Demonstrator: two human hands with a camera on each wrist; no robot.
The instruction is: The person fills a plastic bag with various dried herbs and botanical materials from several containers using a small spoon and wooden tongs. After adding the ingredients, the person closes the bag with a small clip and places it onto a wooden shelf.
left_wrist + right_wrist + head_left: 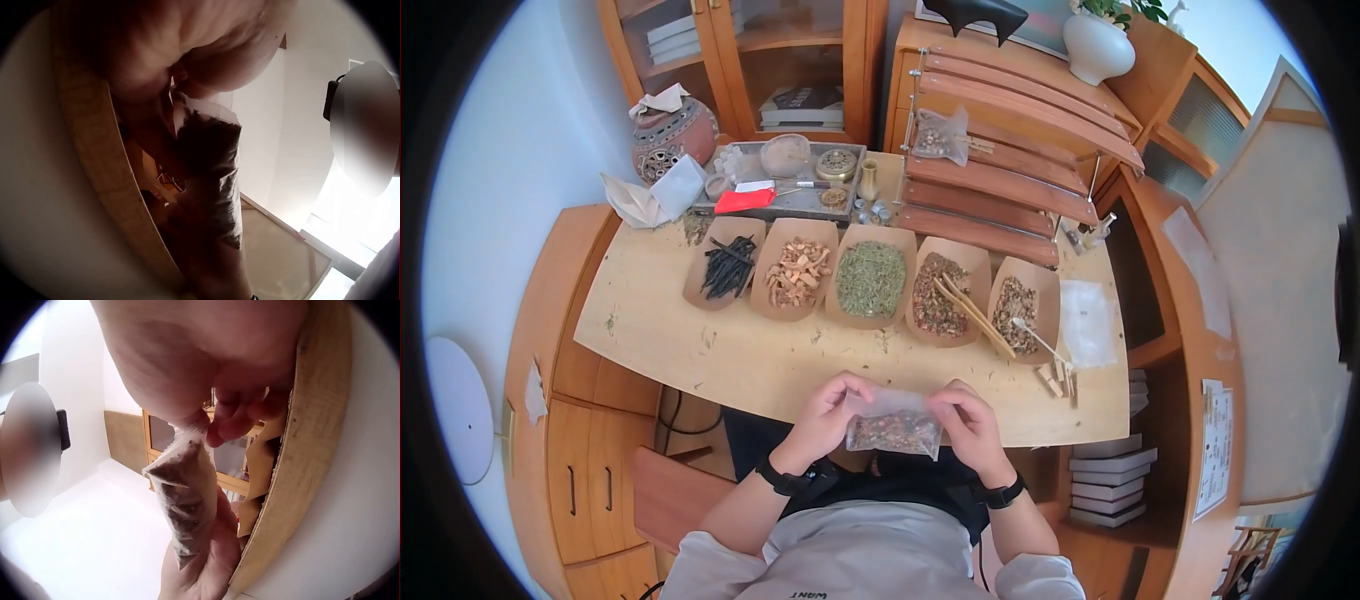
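Between both hands, at the table's front edge, hangs a translucent pouch [895, 432] with a dried herb mix in its lower part. My left hand [832, 408] pinches the upper left corner between thumb and fingers. At the upper right corner my right hand [972, 425] pinches it the same way. The right wrist view has the pouch [184, 500] side on, bulging below the fingers. In the left wrist view the pouch [209, 156] is dark and partly in shadow.
Paper trays of dried herbs line the table [700, 350], among them a green leaf tray [872, 280]. Wooden tongs [975, 318] lie across one tray. Behind stand a grey tray [785, 165] of small items and a slatted wooden rack [1000, 150] bearing another filled pouch [940, 135].
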